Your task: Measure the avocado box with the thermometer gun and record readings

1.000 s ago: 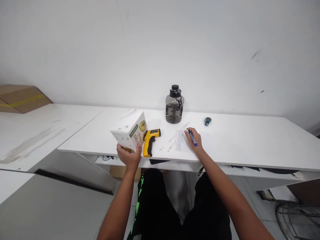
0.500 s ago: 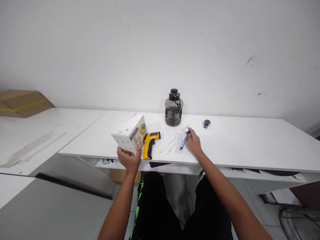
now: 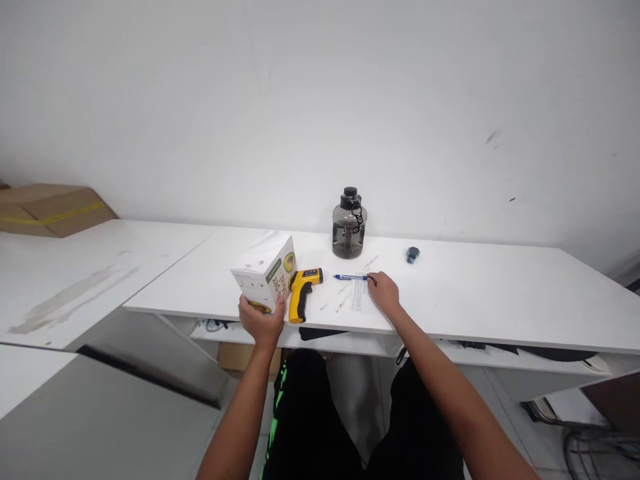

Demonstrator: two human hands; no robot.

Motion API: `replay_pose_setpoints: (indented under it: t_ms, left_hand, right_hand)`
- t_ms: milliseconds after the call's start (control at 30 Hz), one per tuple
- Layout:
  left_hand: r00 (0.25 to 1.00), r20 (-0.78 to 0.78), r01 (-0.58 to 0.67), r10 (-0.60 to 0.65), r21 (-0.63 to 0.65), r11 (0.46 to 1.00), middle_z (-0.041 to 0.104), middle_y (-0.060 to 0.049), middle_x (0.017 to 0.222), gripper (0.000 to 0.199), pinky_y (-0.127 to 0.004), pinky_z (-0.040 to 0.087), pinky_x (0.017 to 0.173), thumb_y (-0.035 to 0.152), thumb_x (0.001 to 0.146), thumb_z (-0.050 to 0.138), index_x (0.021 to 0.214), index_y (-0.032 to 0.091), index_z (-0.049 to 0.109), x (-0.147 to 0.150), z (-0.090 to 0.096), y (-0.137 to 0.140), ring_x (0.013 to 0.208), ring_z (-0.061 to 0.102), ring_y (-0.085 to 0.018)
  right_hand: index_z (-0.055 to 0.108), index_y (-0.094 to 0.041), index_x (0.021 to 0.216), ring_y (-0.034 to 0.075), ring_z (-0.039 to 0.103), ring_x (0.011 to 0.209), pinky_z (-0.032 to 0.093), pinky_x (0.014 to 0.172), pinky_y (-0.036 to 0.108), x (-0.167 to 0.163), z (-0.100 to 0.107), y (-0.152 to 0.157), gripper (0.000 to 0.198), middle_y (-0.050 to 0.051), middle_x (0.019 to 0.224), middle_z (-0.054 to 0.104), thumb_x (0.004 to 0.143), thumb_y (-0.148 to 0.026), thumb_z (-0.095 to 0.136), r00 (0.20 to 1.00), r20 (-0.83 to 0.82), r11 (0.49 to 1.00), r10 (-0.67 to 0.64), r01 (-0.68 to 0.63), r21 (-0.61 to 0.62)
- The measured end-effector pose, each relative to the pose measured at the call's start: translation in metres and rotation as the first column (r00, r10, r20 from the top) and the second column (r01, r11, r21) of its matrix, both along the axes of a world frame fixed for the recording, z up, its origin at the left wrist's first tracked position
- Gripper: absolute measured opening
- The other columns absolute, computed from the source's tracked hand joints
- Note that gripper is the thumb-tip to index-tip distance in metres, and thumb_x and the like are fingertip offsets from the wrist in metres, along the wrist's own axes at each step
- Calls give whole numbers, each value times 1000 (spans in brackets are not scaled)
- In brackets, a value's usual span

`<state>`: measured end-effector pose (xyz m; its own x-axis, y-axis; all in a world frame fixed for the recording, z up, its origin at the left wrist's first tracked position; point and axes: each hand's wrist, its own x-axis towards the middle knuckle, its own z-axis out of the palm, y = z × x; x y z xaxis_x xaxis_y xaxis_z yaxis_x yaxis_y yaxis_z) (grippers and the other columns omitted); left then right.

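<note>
My left hand point(image 3: 263, 320) is closed around the near lower corner of a white box point(image 3: 253, 283) printed with avocados, which is tilted over the table's front part. Just right of the box lies a yellow and black infrared thermometer point(image 3: 301, 293), its handle toward me. My right hand point(image 3: 384, 292) grips one end of a blue pen point(image 3: 347, 277), whose other end points left, roughly level with the table's edge. Under the pen and beside my fingers is a thin slip of printed paper point(image 3: 359, 295).
A dark translucent water bottle point(image 3: 349, 230) stands at the back by the wall. To its right lies a small blue-black watch-like object point(image 3: 413, 254). A taped cardboard box point(image 3: 60, 212) sits at far left. Below the white tabletop point(image 3: 490, 293) runs a shelf point(image 3: 345, 339) with dark items.
The pen in my right hand has swung from pointing down toward me to pointing left. My left hand still holds the box. The view has shifted slightly.
</note>
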<state>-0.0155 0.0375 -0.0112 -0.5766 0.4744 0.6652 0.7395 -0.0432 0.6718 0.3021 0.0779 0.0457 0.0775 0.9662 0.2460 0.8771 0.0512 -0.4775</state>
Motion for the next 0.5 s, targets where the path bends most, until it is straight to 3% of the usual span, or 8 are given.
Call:
replay_pose_setpoints:
  t_ms: [200, 367, 433, 500]
  left_hand:
    - [1000, 20, 9, -9, -17, 1000, 51, -26, 123, 96, -56, 39, 99, 59, 64, 66, 135, 2, 34, 3, 6, -2, 118, 50, -41]
    - [996, 65, 67, -65, -30, 997, 52, -23, 122, 92, -52, 41, 100, 55, 64, 69, 134, 5, 36, 7, 18, -8, 118, 51, -38]
    - [993, 86, 80, -78, -24, 996, 53, -21, 121, 92, -50, 42, 100, 54, 63, 71, 134, 7, 37, 8, 21, -10, 117, 52, -36]
    - [991, 98, 90, -88, -19, 996, 53, -20, 121, 91, -50, 43, 100, 54, 63, 72, 133, 8, 38, 8, 23, -12, 116, 52, -35]
  right_hand:
    - [63, -19, 127, 23, 61, 108, 44, 89, 31, 1, 8, 3, 40, 8, 116, 67, 94, -21, 42, 999, 28, 998, 19, -18, -63]
    - [34, -16, 150, 24, 62, 109, 43, 95, 36, -1, 32, -5, 58, 10, 119, 68, 92, -17, 41, 992, -123, 967, 14, -44, -250]
    - [40, -14, 146, 25, 58, 116, 41, 99, 39, -19, 42, -18, 52, 12, 128, 63, 94, -20, 38, 992, -124, 988, -18, -1, -152]
    - [50, -16, 137, 25, 54, 123, 37, 103, 40, -47, 50, -35, 44, 12, 135, 59, 96, -24, 37, 996, -82, 999, 47, -48, -8]
